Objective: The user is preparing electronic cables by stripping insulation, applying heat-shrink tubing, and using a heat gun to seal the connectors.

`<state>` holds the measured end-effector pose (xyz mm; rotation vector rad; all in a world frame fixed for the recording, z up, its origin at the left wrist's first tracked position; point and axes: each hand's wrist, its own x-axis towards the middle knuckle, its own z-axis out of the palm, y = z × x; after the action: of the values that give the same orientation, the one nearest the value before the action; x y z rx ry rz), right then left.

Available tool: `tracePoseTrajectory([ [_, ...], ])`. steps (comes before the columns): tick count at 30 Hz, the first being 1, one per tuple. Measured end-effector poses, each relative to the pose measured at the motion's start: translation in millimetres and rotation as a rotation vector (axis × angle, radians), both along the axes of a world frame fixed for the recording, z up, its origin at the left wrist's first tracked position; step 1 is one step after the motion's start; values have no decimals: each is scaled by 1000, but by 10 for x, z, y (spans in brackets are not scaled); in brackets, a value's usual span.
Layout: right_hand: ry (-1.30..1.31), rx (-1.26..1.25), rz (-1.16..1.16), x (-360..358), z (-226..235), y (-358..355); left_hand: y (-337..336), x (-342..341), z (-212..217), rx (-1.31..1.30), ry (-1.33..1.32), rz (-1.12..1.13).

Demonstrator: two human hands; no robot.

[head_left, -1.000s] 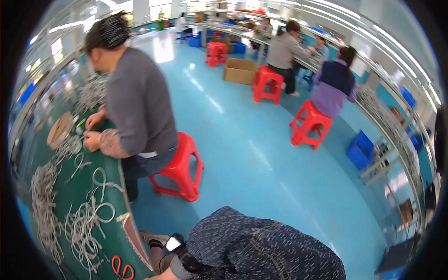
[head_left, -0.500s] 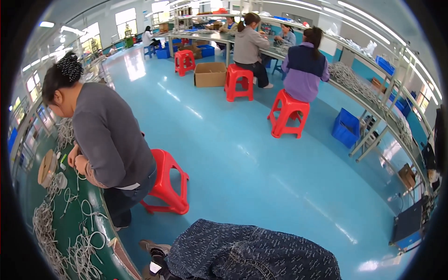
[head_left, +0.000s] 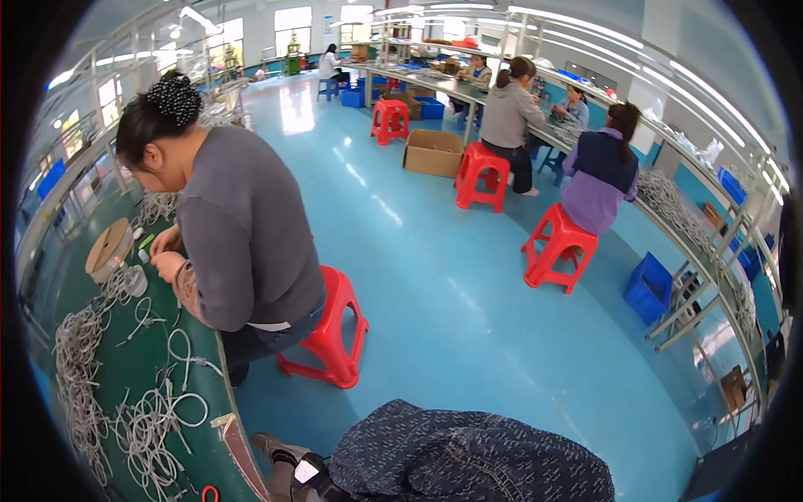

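Only one arm of mine shows, in a dark blue patterned sleeve [head_left: 468, 464] along the lower edge. It looks like my right arm, and a watch [head_left: 306, 471] sits on its wrist. My right hand [head_left: 272, 450] lies by the edge of the green table [head_left: 159, 368]; I cannot make out its fingers or anything in them. Loose white cables [head_left: 150, 418] are heaped on the table just left of it, with red-handled scissors [head_left: 209, 494] at the bottom edge. My left hand is out of sight.
A person in a grey top [head_left: 242, 234] sits on a red stool [head_left: 335, 335] at the same table, hands among cables beside a cardboard spool [head_left: 109, 247]. Across the blue floor are other seated workers, red stools, a cardboard box [head_left: 433, 152] and a blue crate [head_left: 651, 289].
The view has swung, so the person in grey now looks nearer and more central. My sleeve and hand stay at the lower edge by the table.
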<state>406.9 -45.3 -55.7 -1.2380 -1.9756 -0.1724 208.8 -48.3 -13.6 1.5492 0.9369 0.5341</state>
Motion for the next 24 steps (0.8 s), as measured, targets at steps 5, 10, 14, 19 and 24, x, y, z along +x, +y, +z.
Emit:
tracePoseTrajectory([
  [5,49,8,12,59,42,-24,17,-102,39,42,7,27],
  [10,528,50,89,39,80,64,-35,-72,350,312,145,78],
  [14,750,-73,253,-139,329,20,-146,9,621,592,336,161],
  [19,889,-226,463,-288,621,-12,-146,-21,621,701,109,175],
  [24,978,-571,594,-372,646,56,-219,-19,655,619,103,263],
])
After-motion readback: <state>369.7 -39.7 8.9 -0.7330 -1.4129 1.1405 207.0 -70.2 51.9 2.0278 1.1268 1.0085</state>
